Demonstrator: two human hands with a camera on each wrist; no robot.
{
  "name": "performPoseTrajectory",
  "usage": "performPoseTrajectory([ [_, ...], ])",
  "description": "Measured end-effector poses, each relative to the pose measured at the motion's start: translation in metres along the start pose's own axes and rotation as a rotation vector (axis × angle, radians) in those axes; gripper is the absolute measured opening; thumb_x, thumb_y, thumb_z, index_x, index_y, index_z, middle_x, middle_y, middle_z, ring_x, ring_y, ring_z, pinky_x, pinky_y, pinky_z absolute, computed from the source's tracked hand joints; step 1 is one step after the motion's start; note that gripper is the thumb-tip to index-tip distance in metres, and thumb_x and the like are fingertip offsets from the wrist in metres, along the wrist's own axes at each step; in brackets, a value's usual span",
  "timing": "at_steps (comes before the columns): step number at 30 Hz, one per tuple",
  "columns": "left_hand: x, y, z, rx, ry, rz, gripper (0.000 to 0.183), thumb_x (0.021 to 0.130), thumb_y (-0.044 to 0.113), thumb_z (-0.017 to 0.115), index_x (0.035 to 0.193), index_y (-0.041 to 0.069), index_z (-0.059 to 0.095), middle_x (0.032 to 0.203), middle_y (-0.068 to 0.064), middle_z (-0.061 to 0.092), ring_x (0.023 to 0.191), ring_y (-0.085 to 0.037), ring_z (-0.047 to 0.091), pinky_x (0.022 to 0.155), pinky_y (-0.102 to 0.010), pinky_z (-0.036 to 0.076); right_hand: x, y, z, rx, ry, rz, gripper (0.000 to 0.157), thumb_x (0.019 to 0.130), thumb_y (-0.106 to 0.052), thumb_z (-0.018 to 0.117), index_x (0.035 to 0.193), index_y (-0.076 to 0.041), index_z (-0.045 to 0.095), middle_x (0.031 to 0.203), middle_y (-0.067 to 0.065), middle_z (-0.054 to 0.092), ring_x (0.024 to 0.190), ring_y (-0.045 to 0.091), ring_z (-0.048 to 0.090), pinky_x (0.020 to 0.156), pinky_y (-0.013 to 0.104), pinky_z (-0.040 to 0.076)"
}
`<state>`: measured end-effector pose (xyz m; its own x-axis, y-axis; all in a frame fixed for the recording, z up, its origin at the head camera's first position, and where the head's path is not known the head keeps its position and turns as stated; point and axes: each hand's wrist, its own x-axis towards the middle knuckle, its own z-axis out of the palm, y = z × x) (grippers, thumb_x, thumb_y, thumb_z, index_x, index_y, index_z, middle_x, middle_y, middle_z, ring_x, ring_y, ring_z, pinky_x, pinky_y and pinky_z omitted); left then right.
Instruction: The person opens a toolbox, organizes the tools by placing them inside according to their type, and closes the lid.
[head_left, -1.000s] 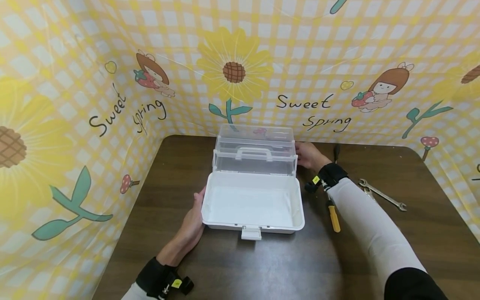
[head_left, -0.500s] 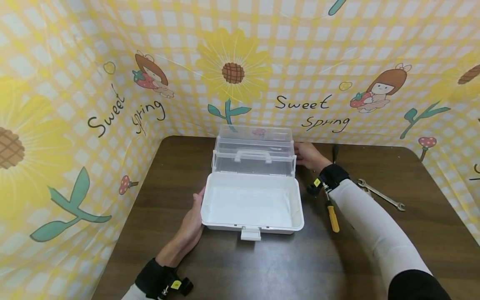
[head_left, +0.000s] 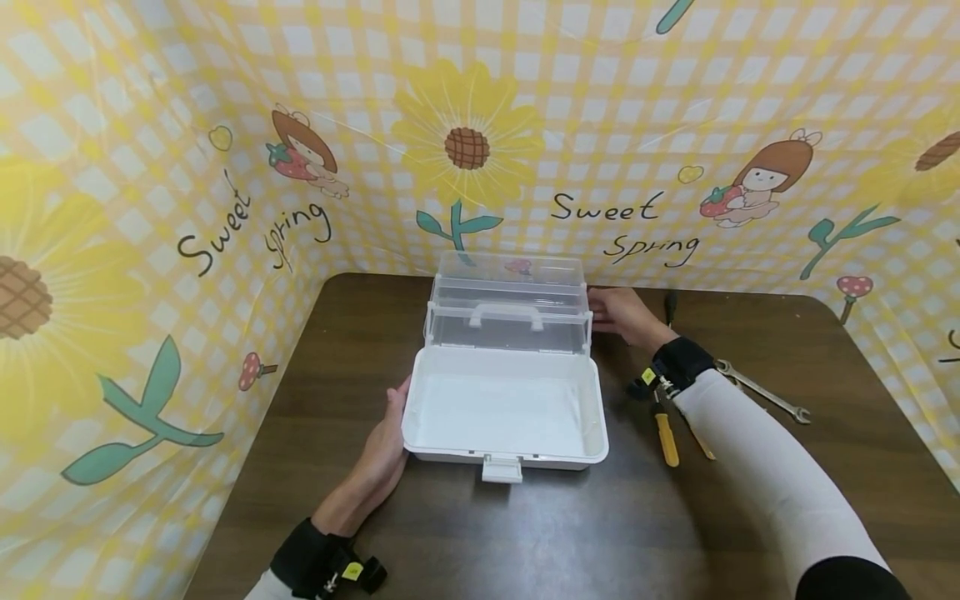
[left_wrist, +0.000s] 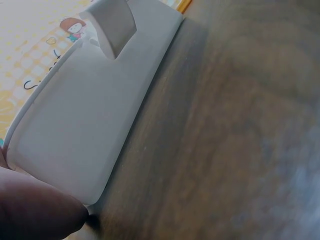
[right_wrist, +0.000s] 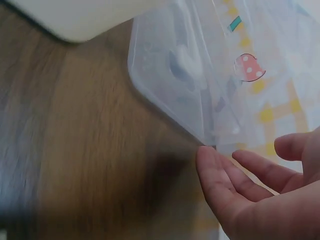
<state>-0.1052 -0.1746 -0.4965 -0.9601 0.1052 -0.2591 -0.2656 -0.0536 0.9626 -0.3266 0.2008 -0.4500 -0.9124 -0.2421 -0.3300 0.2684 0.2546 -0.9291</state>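
Note:
A white plastic toolbox (head_left: 504,404) lies opened on the table, its clear lid (head_left: 510,329) folded back toward the cloth. The lid's carry handle (head_left: 506,310) and the front latch (head_left: 502,469) both show. My left hand (head_left: 384,446) rests against the box's left side, its fingers partly hidden; in the left wrist view a finger (left_wrist: 40,205) sits at the lower corner. Over at the lid's right side is my right hand (head_left: 628,317), fingers extended. From the right wrist, a fingertip (right_wrist: 206,152) meets the clear lid's corner (right_wrist: 170,80).
Right of the box lie a yellow-handled screwdriver (head_left: 666,440), an open-ended wrench (head_left: 768,393) and a black-handled tool (head_left: 671,304), partly behind the right arm. A yellow checked cloth (head_left: 622,133) hangs behind the brown table (head_left: 300,400).
My right wrist and forearm have shifted slightly right and nearer, uncovering another yellowish tip beside the screwdriver. The left hand and the toolbox stay in place.

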Motion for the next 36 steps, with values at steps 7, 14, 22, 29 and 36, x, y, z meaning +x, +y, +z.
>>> performPoseTrajectory([
  [7, -0.001, 0.004, 0.000, 0.000, 0.006, -0.004, 0.087, 0.103, 0.077, 0.013, 0.172, 0.025, 0.003, 0.178, 0.005, 0.004, 0.164, -0.018, 0.005, 0.132, -0.050, 0.009, -0.023, -0.009, -0.006, -0.216, 0.041, -0.019, 0.047, 0.113, -0.023, 0.048, 0.145, 0.011, 0.055, 0.143, 0.031, 0.059, 0.127, 0.041, 0.063, 0.107, 0.049, 0.054],
  [14, -0.002, 0.004, 0.000, 0.000, 0.004, -0.003, 0.088, 0.103, 0.077, 0.012, 0.172, 0.023, 0.003, 0.179, 0.002, 0.002, 0.164, -0.021, 0.005, 0.132, -0.052, 0.009, -0.053, -0.017, -0.017, -0.574, 0.073, -0.123, 0.050, 0.110, -0.032, 0.058, 0.140, 0.008, 0.062, 0.129, 0.029, 0.069, 0.112, 0.040, 0.071, 0.096, 0.050, 0.060],
  [22, 0.000, 0.003, 0.002, -0.011, -0.012, 0.021, 0.085, 0.106, 0.074, 0.012, 0.172, 0.022, 0.003, 0.179, 0.001, 0.003, 0.164, -0.021, 0.004, 0.132, -0.052, 0.008, -0.085, -0.015, -0.033, -0.833, 0.105, -0.193, 0.053, 0.102, -0.035, 0.071, 0.132, 0.009, 0.068, 0.114, 0.025, 0.076, 0.091, 0.033, 0.077, 0.077, 0.043, 0.063],
  [29, -0.001, 0.005, 0.002, 0.004, -0.015, 0.011, 0.085, 0.106, 0.073, 0.013, 0.172, 0.022, 0.001, 0.179, 0.001, 0.002, 0.164, -0.022, 0.003, 0.132, -0.052, 0.007, -0.111, 0.001, -0.039, -0.954, 0.102, -0.228, 0.043, 0.097, -0.031, 0.077, 0.115, 0.008, 0.075, 0.100, 0.021, 0.078, 0.073, 0.020, 0.072, 0.069, 0.041, 0.061],
  [36, -0.001, 0.004, 0.002, -0.003, -0.023, 0.025, 0.085, 0.106, 0.072, 0.011, 0.172, 0.020, 0.001, 0.179, 0.000, 0.002, 0.164, -0.021, 0.003, 0.132, -0.051, 0.007, -0.136, 0.016, -0.039, -1.051, 0.087, -0.207, 0.036, 0.093, -0.028, 0.081, 0.102, 0.006, 0.078, 0.087, 0.014, 0.077, 0.064, 0.016, 0.066, 0.059, 0.035, 0.056],
])
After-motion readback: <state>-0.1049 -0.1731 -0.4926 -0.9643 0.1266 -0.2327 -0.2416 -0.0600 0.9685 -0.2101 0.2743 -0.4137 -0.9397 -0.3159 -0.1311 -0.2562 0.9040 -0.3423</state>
